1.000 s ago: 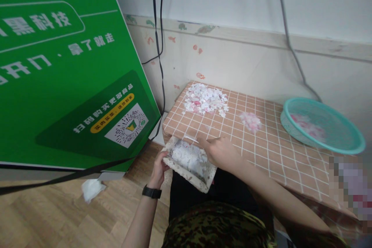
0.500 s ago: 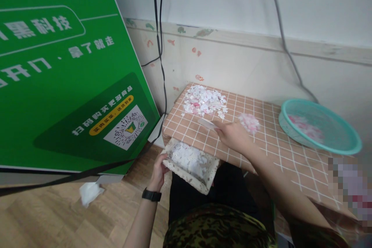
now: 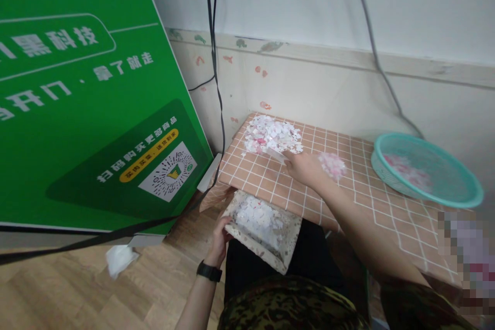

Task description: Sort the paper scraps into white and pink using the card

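My left hand (image 3: 221,237), with a black band on its wrist, is closed on the left edge of a shallow patterned tray (image 3: 255,256). The tray is tilted below the table's front edge, and small white paper scraps (image 3: 253,214) lie in it. My right hand (image 3: 303,167) grips a thin, flat, whitish strip (image 3: 277,155) just above the tabletop; its exact kind is unclear. The strip's tip is at the near edge of a heap of white and pink paper scraps (image 3: 273,133). Beside my right wrist lies a smaller pink and white pile (image 3: 332,165).
On the right of the checked tablecloth (image 3: 363,178) stands a turquoise basket (image 3: 456,193) with pink and white bits inside. A green panel (image 3: 96,129) rises at left. Black cables (image 3: 215,56) hang by the wall. A crumpled white piece (image 3: 120,260) lies on the floor.
My left hand and the tray have shifted right and slightly down, and the scraps sit more toward the tray's far left. My right hand has moved a little up toward the heap with the strip.
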{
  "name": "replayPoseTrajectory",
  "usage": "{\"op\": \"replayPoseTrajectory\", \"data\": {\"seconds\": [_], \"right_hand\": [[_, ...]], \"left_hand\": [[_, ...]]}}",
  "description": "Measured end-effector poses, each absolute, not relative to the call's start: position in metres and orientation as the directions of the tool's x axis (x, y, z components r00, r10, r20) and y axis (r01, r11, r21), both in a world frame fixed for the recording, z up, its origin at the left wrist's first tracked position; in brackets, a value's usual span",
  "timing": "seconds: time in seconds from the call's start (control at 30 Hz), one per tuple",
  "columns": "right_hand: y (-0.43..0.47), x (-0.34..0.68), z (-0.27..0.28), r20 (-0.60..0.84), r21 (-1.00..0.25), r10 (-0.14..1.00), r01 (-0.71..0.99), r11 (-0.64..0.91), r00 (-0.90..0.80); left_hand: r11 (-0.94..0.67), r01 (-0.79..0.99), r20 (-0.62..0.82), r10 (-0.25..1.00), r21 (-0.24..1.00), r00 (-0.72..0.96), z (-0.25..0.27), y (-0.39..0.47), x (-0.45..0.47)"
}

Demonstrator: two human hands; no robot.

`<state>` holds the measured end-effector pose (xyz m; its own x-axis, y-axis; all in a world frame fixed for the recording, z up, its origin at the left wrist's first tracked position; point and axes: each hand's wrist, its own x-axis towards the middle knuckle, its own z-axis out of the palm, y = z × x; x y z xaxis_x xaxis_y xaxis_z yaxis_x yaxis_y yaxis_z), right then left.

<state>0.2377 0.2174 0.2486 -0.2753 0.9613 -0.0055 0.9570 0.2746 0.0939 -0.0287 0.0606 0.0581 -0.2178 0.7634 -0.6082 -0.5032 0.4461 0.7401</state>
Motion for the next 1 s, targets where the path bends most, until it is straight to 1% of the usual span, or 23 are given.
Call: {"op": "replayPoseTrajectory", "data": {"seconds": [0.23,0.4,0.6,0.8,1.0], "right_hand": [[0.23,0.232,0.248,0.028,0.081,0.944,0.942,0.326,-0.329],[0.233,0.226,0.25,-0.002,0.082,0.941,0.938,0.338,-0.339],[0.228,0.233,0.252,0.049,0.029,0.898,0.899,0.437,-0.438],[0.238,0.228,0.255,0.035,0.021,0.932,0.933,0.359,-0.36],[0.246,0.217,0.251,0.043,0.018,0.915,0.916,0.401,-0.402]], "left_hand": [[0.428,-0.493,-0.557,0.817,0.758,-0.147,0.047,0.052,-0.014],[0.408,-0.445,-0.488,0.869,0.797,-0.077,0.04,0.047,-0.002],[0.462,-0.403,-0.521,0.852,0.79,-0.044,0.036,0.05,-0.002],[0.431,-0.36,-0.471,0.882,0.827,-0.025,0.031,0.054,-0.003],[0.42,-0.325,-0.455,0.889,0.848,-0.039,0.018,0.055,-0.006]]}}
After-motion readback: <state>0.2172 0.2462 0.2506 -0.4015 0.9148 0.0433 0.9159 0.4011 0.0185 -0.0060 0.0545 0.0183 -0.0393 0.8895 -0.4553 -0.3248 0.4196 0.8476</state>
